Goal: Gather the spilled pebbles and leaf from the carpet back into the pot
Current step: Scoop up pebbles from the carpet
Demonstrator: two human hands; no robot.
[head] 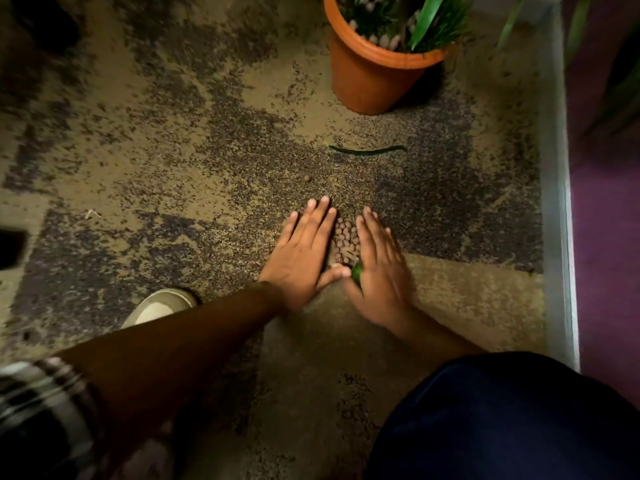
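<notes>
Crouching over a mottled tan-and-purple carpet, a person presses both hands flat to the floor on either side of a small heap of brown pebbles. The left hand lies palm down with its fingers straight and together, its thumb reaching under the heap toward the other hand. The right hand is likewise flat, fingers straight and pointing away from the person; a small green scrap shows at its thumb side, though whether the thumb pinches it or merely lies against it cannot be told, as the hand is slightly blurred. The pebbles sit in the narrow wedge between the two hands, touching both.

Beyond the fingertips, one stray pebble rests alone on the carpet. Farther on lies a long, thin, dark green leaf, crosswise to the hands, between the heap and a terracotta-coloured pot. The pot stands upright near the top of the view, well apart from the hands, holding green blades and pale stones.

A grey skirting strip runs down the right edge of the carpet, with a purple surface beyond it. A pale shoe shows beside the left forearm, a checked sleeve at lower left, and a dark-clad knee at lower right.
</notes>
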